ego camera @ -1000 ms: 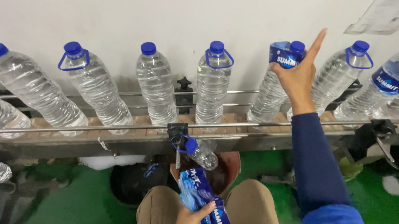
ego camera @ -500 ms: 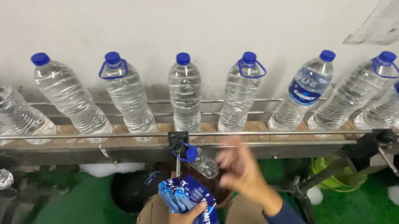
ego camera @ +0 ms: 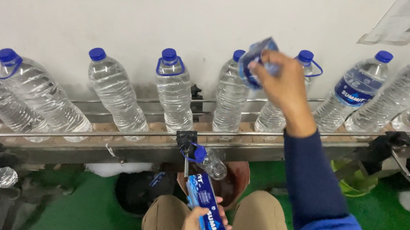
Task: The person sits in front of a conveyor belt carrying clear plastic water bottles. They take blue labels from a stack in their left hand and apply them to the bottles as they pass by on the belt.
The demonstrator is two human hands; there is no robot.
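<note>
The right hand is pinching an opened blue label sleeve over the clear bottle at twelve o'clock, ready for slipping on; the left hand is gripping the blue label stack at six o'clock, keeping spares close.

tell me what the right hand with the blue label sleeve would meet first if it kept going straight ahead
Probably the clear bottle just beyond the right hand and its blue label sleeve; depth is unclear, so it could be the next bottle.

Blue sleeve — darker at the forearm — and khaki trousers.
</note>
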